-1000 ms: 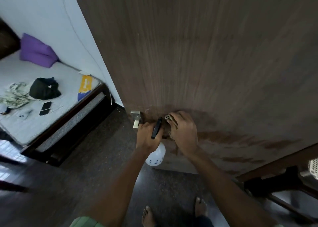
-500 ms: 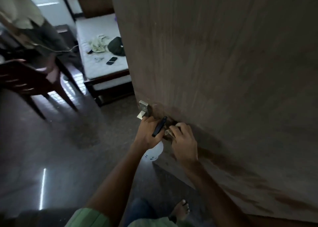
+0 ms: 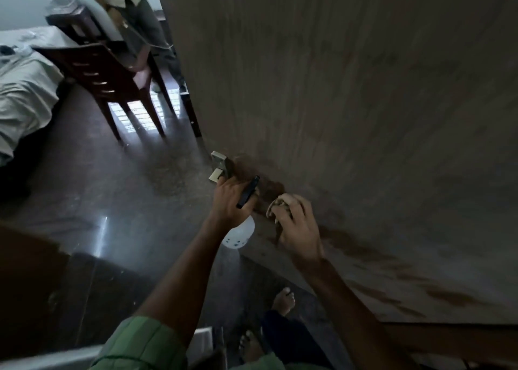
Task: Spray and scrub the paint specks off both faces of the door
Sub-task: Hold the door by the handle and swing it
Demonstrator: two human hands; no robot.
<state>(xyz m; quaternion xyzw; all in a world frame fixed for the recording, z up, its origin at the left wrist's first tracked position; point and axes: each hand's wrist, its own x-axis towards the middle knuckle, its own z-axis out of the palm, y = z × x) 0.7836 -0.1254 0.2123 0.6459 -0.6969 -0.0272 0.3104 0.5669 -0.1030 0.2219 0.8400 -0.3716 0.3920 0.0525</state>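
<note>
A brown wood-grain door (image 3: 350, 103) fills the right of the head view, with dark wet streaks low on its face. My left hand (image 3: 232, 201) grips a white spray bottle (image 3: 239, 233) with a black trigger head, just below the metal latch (image 3: 220, 165) at the door's edge. To its right, my right hand (image 3: 298, 229) holds a crumpled scrub cloth (image 3: 276, 204) pressed against the wet patch on the door.
A dark wooden chair (image 3: 112, 72) stands on the glossy floor left of the door's edge. Another person (image 3: 134, 13) stands behind it. A bed with a pale sheet (image 3: 22, 89) is at far left. My bare feet (image 3: 283, 302) are near the door's bottom.
The view has swung left and the door has turned, so the chair and the standing person now appear where the bed was. Both hands stay at the latch area, the right one slightly lower.
</note>
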